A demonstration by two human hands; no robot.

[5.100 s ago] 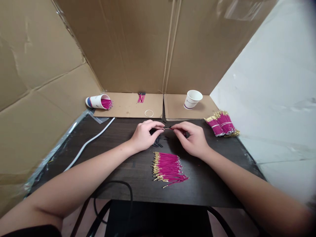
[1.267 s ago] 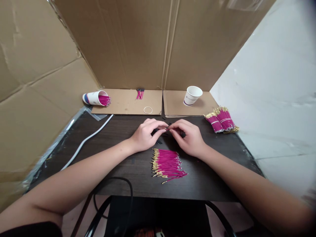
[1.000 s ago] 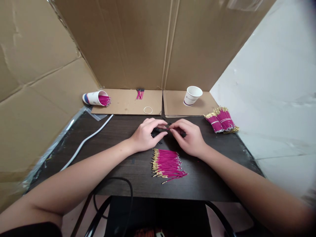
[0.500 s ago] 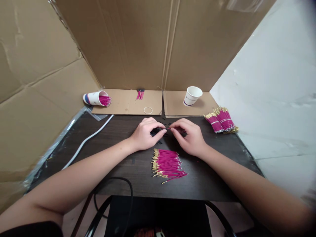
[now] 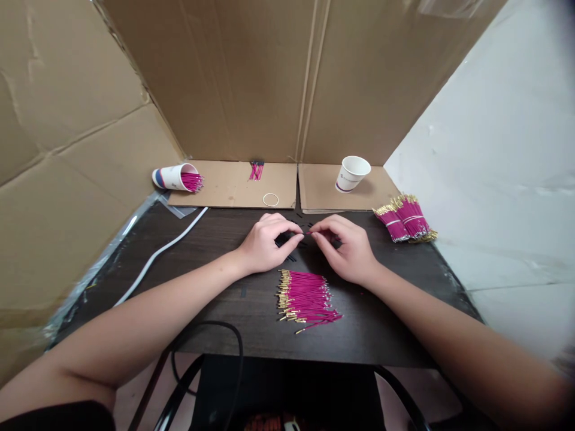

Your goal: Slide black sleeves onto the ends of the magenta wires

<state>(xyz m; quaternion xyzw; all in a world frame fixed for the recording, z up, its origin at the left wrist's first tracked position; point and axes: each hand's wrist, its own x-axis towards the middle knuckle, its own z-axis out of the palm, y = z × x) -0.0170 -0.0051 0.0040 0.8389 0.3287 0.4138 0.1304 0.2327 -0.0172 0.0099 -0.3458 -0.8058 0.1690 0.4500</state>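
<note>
My left hand (image 5: 272, 242) is closed in a pinch at the middle of the table, on what looks like a short black tube. Facing it, my right hand (image 5: 344, 246) pinches a short magenta wire (image 5: 308, 233), mostly hidden by the fingers. The two sets of fingertips nearly meet, and the wire and tube seem to join in the small gap. Several short black tubes (image 5: 291, 258) lie under and behind my left hand. Closer to me lies a row of magenta wires (image 5: 305, 296) with gold tips on the left and silvery ends on the right.
Banded bundles of magenta wires (image 5: 406, 218) lie at the right. A paper cup (image 5: 353, 175) stands on cardboard (image 5: 375, 200); another cup (image 5: 168, 178) lies tipped, holding wires. Black-ended wires (image 5: 256, 170) and a rubber band (image 5: 271, 200) lie between. A white cable (image 5: 162, 251) crosses the left side.
Both hands keep the same pinch with fingertips almost together. The whole view has shifted very slightly; nothing on the table has visibly moved.
</note>
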